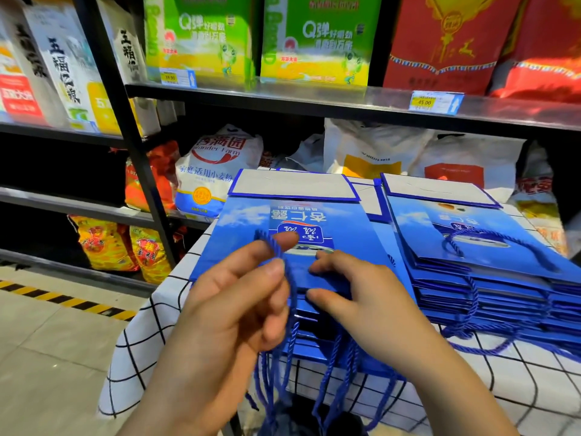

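A stack of flat blue paper gift bags [301, 221] lies on a table with a white, black-gridded cloth [147, 335]. My left hand [229, 303] pinches a blue rope handle [276, 247] of the top bag between thumb and fingers, lifted above the stack. My right hand [361, 294] grips the near edge of the top bags, thumb below and fingers on top. Several more rope handles [333, 372] hang over the table's front edge. A second, taller stack of the same bags [490, 272] lies to the right.
Black metal shelves [314, 99] stand behind the table with green boxes [201, 39], red bags [446, 42] and a white flour sack [217, 171]. Price tags [435, 102] hang on the shelf edge. A yellow-black stripe [63, 298] crosses the tiled floor at left.
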Demonstrator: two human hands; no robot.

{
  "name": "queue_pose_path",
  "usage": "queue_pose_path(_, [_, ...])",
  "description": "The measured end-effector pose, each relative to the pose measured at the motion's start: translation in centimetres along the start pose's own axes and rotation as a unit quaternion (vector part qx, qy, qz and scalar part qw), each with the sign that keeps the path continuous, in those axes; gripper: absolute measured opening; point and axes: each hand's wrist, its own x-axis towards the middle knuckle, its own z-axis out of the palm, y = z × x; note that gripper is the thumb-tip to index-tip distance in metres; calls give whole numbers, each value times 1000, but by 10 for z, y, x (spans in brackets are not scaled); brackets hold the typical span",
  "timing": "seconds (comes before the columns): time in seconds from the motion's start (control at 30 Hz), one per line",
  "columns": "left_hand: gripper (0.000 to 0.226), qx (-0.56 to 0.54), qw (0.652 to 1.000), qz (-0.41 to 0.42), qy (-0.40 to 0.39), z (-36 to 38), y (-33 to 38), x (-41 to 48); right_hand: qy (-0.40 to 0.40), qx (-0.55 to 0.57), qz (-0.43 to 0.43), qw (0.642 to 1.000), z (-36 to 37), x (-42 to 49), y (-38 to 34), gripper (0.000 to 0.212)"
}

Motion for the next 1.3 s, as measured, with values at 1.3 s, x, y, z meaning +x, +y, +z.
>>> queue_pose_path(1.3, [33,679,712,161,-75,45,-20,61,141,297,25,944,-42,8,16,21])
